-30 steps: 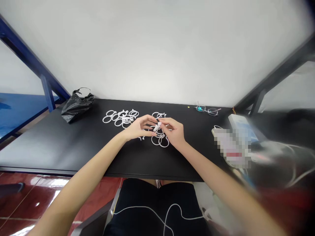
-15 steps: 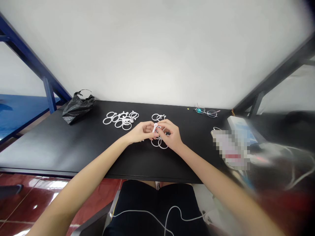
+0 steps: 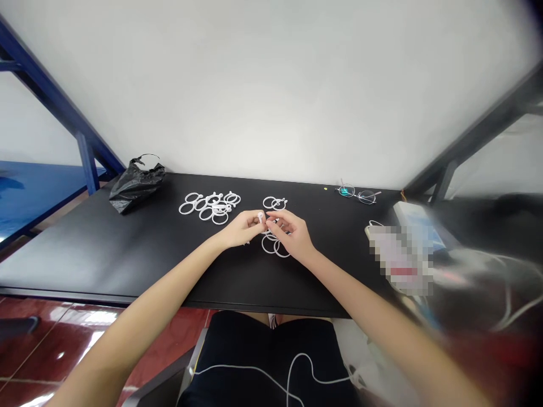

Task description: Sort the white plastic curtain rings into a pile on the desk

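1. Pinching a small white plastic piece [image 3: 260, 217] between thumb and fingertips, the left hand [image 3: 241, 229] was closed on it, above the middle of the black table [image 3: 85, 254].
2. The right hand [image 3: 294, 234] was half open, its fingers curved and spread, just beside the left hand's fingertips. I could not tell whether it touched the piece.
3. A loose group of white plastic rings [image 3: 274, 246] lay under the hands, some overlapping, and it reached out toward 12 o'clock beyond them.
4. A second, tangled cluster of white plastic rings [image 3: 210, 206] lay at 10 o'clock from the hands, near the left hand but not touching it.
5. A black plastic bag [image 3: 136, 185] sat farther out at 10 o'clock, at the table's back corner, slumped and bunched at the top. Its dark film hid whatever was inside.
6. Eyeglasses [image 3: 356, 195] lay at 2 o'clock by the wall, well apart from the hands, and a pixelated object [image 3: 401, 260] sat at 3 o'clock at the table's right end.
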{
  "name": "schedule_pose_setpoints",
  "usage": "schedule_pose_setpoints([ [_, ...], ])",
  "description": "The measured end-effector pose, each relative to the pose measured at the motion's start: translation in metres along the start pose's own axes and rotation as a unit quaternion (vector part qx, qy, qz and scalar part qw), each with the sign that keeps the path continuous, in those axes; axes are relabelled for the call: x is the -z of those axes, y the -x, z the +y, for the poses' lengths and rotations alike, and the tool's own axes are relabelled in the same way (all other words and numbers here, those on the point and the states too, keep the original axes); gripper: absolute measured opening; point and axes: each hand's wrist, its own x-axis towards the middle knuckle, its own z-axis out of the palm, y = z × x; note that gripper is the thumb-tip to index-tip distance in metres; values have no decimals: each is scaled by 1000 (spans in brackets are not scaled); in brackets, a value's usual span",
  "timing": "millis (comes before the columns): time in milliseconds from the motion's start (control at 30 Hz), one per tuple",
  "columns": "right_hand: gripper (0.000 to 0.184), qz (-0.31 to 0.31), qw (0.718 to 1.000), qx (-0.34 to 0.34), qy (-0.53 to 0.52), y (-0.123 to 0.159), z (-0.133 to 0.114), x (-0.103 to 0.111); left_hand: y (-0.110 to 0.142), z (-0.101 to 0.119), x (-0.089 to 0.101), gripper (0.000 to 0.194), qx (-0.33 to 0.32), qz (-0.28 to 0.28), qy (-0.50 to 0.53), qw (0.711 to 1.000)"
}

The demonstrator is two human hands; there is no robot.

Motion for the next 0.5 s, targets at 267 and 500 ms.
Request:
schedule_pose_setpoints([
  [267, 24, -22, 1000, 0, 12, 3, 4, -2, -2, -3, 4, 37, 5, 26, -5, 1000],
  [500, 22, -7, 1000, 4, 12, 3, 3, -2, -1, 1, 6, 45, 33, 35, -5, 999],
])
